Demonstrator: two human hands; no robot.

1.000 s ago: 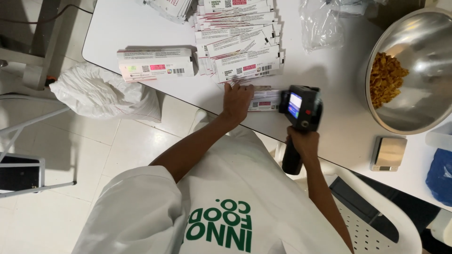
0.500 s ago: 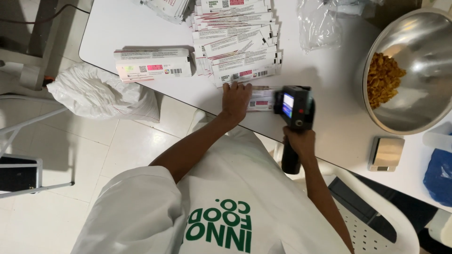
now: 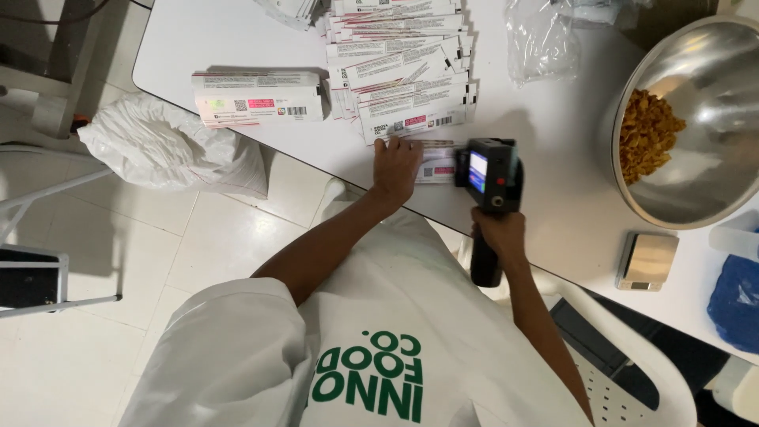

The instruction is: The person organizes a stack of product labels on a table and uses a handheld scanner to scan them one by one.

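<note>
1. Two hands busy at the near edge of a white table (image 3: 237,39), seen from above the person's head. White top with green lettering fills the bottom of the shot.
2. Left hand (image 3: 395,164) is laid flat, fingers stretched out, pressing down on a white pouch (image 3: 436,162) that lies right at the table edge. Not gripping it, just pinning it.
3. Right hand (image 3: 498,237) is wrapped tight around the black grip of a handheld printer gun (image 3: 489,174). Its little screen is lit up blue and faces up, and the head of it sits over the right end of that same pouch, touching or just about, can't quite tell.
4. Just behind the pinned pouch there's a fanned-out spread of pouches (image 3: 407,79), white with barcodes and pink patches, overlapping like roof tiles.
5. Off to the left of that spread, a neat separate stack of pouches (image 3: 257,99) sits on its own, near the rounded table corner.
6. Right side: a big steel bowl (image 3: 711,182) with a heap of golden-brown snack pieces (image 3: 648,134) inside. A small silver pocket scale (image 3: 647,259) lies just in front of it.
7. Crumpled clear plastic bag (image 3: 545,39) is at the back, between the spread and the bowl.
8. Down on the tiled floor to the left, a stuffed white sack (image 3: 166,146) leans by the table.
</note>
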